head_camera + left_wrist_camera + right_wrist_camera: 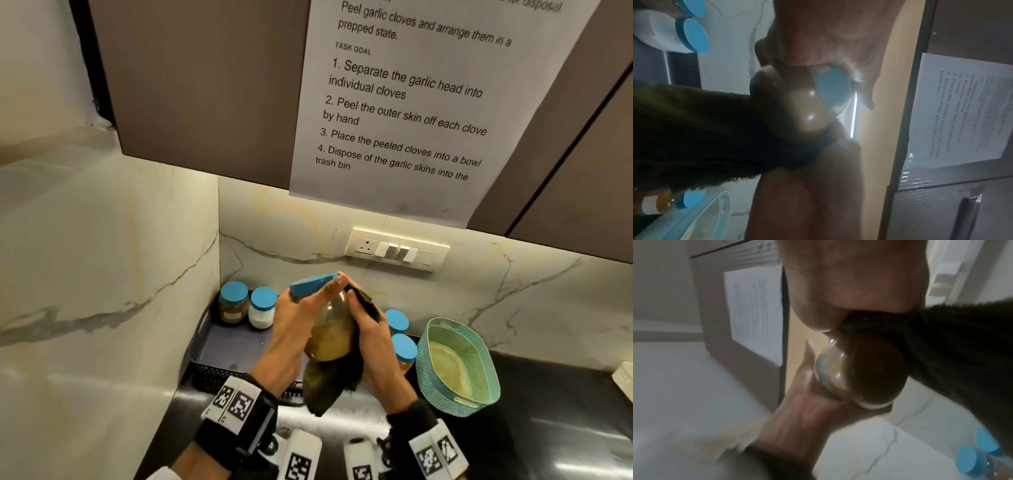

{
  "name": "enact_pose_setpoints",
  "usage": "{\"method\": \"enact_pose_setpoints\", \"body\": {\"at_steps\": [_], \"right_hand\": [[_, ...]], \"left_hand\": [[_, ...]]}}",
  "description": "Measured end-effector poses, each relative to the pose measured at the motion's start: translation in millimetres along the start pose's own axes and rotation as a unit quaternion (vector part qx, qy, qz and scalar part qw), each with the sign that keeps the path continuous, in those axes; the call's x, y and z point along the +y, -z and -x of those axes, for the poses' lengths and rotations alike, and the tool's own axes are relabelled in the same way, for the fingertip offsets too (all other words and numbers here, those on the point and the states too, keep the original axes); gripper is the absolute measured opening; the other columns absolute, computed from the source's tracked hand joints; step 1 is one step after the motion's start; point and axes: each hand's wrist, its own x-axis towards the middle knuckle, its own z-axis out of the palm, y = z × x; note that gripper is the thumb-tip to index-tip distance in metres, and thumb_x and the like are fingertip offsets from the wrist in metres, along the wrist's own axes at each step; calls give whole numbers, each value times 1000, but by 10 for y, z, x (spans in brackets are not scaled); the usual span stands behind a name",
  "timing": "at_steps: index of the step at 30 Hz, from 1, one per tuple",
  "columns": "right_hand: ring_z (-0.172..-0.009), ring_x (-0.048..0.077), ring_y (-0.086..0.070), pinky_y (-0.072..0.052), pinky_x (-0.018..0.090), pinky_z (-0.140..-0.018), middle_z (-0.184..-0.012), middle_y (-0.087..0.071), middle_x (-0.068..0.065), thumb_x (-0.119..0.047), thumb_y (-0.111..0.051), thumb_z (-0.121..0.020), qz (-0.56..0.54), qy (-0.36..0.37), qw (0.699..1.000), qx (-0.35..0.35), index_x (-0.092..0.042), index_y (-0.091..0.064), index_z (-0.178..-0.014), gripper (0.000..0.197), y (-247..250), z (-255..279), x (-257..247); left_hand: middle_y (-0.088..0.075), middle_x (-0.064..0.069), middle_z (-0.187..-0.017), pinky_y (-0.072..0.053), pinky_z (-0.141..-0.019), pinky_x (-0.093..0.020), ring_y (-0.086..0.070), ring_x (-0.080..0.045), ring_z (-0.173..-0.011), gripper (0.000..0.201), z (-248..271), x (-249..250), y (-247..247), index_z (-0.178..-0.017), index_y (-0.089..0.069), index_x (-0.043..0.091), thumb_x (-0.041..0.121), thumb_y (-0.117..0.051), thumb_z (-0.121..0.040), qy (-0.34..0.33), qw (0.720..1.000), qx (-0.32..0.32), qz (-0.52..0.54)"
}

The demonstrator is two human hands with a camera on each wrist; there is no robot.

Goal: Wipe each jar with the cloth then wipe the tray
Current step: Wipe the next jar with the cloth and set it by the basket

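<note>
A glass jar point(330, 334) with a blue lid point(313, 283) and yellow-brown contents is held tilted in the air above the dark tray point(222, 346). My left hand point(298, 318) grips it near the lid, also seen in the left wrist view as the jar point(797, 110). My right hand point(368, 329) presses a dark green cloth point(325, 387) round the jar's right side; the cloth point(951, 361) hangs down below. Two blue-lidded jars point(234, 301) point(262, 307) stand at the tray's back left, two more point(396, 322) point(405, 351) at the right.
A teal basket point(459, 366) sits on the black counter point(548, 428) right of the tray. Marble walls close in at left and behind, with a switch plate point(397, 248). A paper sheet point(411, 102) hangs from the cupboards overhead.
</note>
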Motion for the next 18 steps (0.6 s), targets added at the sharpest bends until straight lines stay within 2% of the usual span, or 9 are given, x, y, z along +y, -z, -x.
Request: {"method": "enact_pose_setpoints", "body": {"at_steps": [2, 4, 6, 7, 9, 11, 14, 16, 18], "right_hand": [[-97, 12, -74, -62, 29, -78, -104, -77, -4, -41, -54, -99, 19, 48, 999, 7, -32, -69, -114, 23, -85, 137, 50], [-102, -1, -70, -59, 18, -77, -111, -74, -14, -52, -54, -92, 21, 101, 994, 18, -35, -64, -127, 40, -162, 308, 139], [-126, 4, -61, -56, 25, -97, -137, -65, -12, -67, -59, -87, 27, 150, 988, 28, -33, -54, -144, 67, -175, 417, 271], [-138, 8, -52, -50, 30, -107, -148, -57, -12, -64, -59, -89, 35, 164, 986, 23, -33, -50, -149, 68, -201, 459, 311], [-142, 8, -47, -45, 33, -113, -151, -53, -12, -45, -56, -95, 39, 159, 986, 20, -32, -49, -149, 56, -196, 436, 334], [-125, 9, -63, -56, 31, -101, -137, -66, -7, -42, -52, -95, 28, 100, 994, 25, -33, -61, -136, 43, -154, 288, 216], [-104, 13, -72, -62, 34, -87, -117, -76, -6, -46, -52, -99, -41, 20, 999, 0, -36, -68, -119, 27, -119, 122, -15], [-99, 3, -71, -60, 23, -76, -104, -75, -22, -47, -55, -95, -20, 48, 999, 10, -41, -66, -114, 23, -198, 229, -71], [-114, 2, -65, -58, 17, -79, -119, -70, -22, -49, -57, -91, -20, 77, 997, 25, -41, -65, -122, 33, -305, 392, -13]], "left_hand": [[-78, -11, -101, -65, -86, -45, -76, -28, -95, 85, -7, -27, 10, -114, -71, 8, 64, -95, -54, -1, 1000, 6, 5], [-77, -12, -92, -64, -86, -50, -74, -31, -85, 86, -31, -47, 46, -109, -71, 2, 64, -90, -51, -6, 1000, -12, 6], [-76, -13, -88, -63, -85, -51, -73, -37, -84, 83, -57, -64, 59, -104, -70, 2, 63, -88, -51, -23, 1000, -16, -3], [-76, -13, -89, -64, -85, -51, -74, -39, -87, 82, -65, -65, 65, -104, -71, 4, 65, -88, -51, -37, 999, -7, -9], [-79, -4, -87, -65, -79, -40, -76, -32, -89, 79, -79, -78, 53, -102, -71, 12, 68, -90, -50, -64, 998, 13, -24], [-78, 9, -84, -61, -71, -23, -77, -15, -87, 68, -17, -80, 2, -99, -70, 23, 67, -92, -52, -97, 994, 16, -46], [-75, 19, -89, -57, -68, -14, -74, 3, -85, 66, 59, -80, -85, -100, -65, 34, 71, -88, -50, -123, 990, 5, -72], [-77, 13, -91, -59, -69, -16, -76, -6, -87, 71, 19, -14, -79, -104, -69, 27, 71, -89, -52, -122, 991, 14, -54], [-79, 1, -95, -61, -73, -22, -77, -18, -89, 77, -78, 29, -29, -110, -72, 14, 66, -86, -55, -124, 991, 27, -47]]}}
